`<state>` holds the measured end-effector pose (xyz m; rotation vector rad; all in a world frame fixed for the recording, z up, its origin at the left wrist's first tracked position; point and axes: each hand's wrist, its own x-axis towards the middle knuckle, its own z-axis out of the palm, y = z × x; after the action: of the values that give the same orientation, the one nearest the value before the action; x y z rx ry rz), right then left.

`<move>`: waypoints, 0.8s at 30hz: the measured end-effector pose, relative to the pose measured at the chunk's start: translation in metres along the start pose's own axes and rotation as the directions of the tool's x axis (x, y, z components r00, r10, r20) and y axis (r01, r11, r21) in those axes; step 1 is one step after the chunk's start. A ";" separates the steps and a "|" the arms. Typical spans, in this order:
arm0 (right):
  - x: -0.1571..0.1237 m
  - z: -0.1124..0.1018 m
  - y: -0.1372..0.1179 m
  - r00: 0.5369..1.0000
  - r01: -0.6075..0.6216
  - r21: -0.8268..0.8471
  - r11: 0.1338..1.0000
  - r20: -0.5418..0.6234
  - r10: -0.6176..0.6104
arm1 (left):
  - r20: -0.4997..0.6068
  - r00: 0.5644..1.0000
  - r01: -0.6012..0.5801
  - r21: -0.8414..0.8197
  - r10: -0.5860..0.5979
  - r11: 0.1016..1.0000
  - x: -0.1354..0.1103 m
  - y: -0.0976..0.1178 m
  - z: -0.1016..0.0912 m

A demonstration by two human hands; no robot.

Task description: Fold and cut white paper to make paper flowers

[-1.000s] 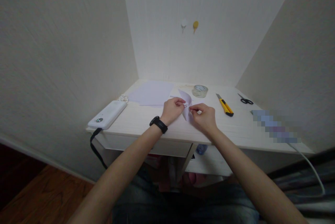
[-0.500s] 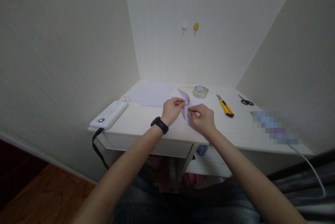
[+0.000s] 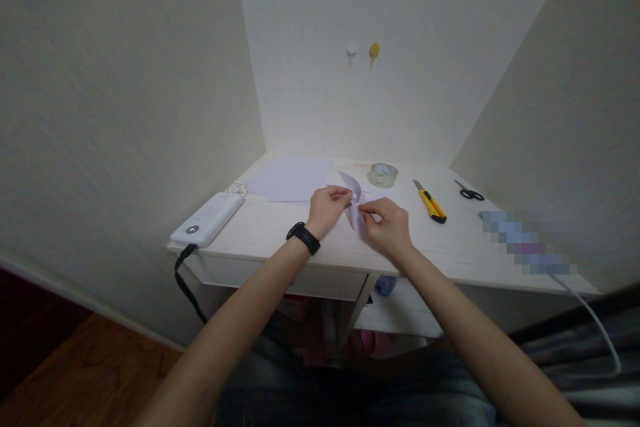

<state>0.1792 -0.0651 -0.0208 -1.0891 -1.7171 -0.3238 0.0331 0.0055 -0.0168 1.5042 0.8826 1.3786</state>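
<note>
My left hand, with a black watch on its wrist, and my right hand meet over the middle of a white desk. Both pinch a small folded piece of pale paper held just above the desk. The fingertips of the two hands almost touch, and one pointed flap of the paper sticks up and back between them. Most of the folded piece is hidden behind my fingers.
Flat pale sheets lie at the back left. A tape roll, a yellow utility knife and black scissors lie to the right. A white device with a black strap sits at the left edge. Walls close in on three sides.
My right hand has slid a little left, closer to my left hand, and the folded paper has drawn in between them.
</note>
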 end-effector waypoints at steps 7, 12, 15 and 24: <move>0.000 -0.001 0.001 1.000 0.013 -0.002 1.000 0.002 -0.013 | 0.005 0.997 0.078 -0.111 -0.078 0.991 -0.004 0.009 0.002; 0.000 0.001 0.002 1.000 0.005 -0.010 1.000 0.012 -0.005 | 0.018 0.999 0.042 -0.041 -0.042 0.998 -0.004 0.007 0.001; 0.000 0.000 0.002 1.000 -0.014 0.005 1.000 0.022 0.014 | 0.029 0.999 -0.015 0.042 0.014 0.999 -0.003 0.006 -0.001; 0.001 -0.001 0.002 0.996 0.070 -0.035 0.997 0.051 -0.068 | 0.059 0.997 -0.063 0.095 0.058 0.994 -0.005 0.013 -0.001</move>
<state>0.1814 -0.0636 -0.0198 -1.0746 -1.8024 -0.3755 0.0311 -0.0035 -0.0062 1.6476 0.8854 1.3469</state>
